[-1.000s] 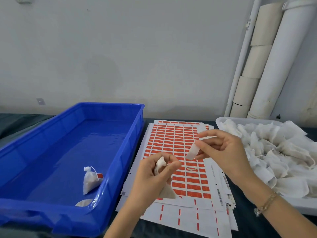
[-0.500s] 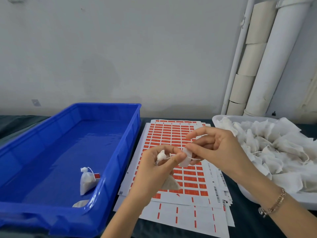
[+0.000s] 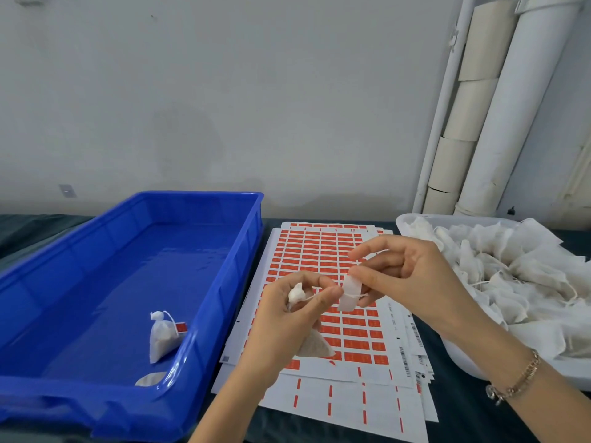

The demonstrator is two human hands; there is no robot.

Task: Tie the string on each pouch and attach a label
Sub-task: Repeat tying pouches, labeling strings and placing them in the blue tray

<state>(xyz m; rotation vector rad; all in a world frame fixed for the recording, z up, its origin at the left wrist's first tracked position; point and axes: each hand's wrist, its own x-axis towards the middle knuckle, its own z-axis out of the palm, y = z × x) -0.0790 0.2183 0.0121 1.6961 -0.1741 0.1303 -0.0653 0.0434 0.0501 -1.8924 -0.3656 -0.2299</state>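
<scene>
Head view: pouch (image 3: 311, 345) up off the table (image 3: 463, 388), over the sheets (image 3: 319, 251), gathered neck pinched in the curled fingers of the left hand (image 3: 287, 321), body hanging below the palm and partly hidden by it. String (image 3: 315, 296) running from the neck rightward to the label (image 3: 350, 292), a pale strip seen from its blank back, clamped between thumb and forefinger of the right hand (image 3: 412, 282), other fingers loosely bent. Hands close together, almost meeting at the strip.

Working in the gap between crate (image 3: 224, 302) on the left and tub (image 3: 412, 219) on the right: crate wall near the left hand, tub rim just beside the right forearm.

Sheets fanned in a stack, edges stepping out at lower right. Rows of orange labels on top; lower rows stripped to white backing with short orange dashes. Barcodes and fine print along the right margin, too small to read; print on the orange labels not legible either.

Tied pouch (image 3: 161, 338) leaning by the crate's near wall, red tag on its string. Second pouch (image 3: 150, 378) below it, mostly hidden behind the rim. Tub heaped with a pile (image 3: 511, 273) of white pouches, right side cut off by the frame. Bracelet (image 3: 518, 378) on the right wrist. Pipes (image 3: 511, 107) against the wall behind the tub, tops cut off. Both forearms cut off at the bottom edge.
</scene>
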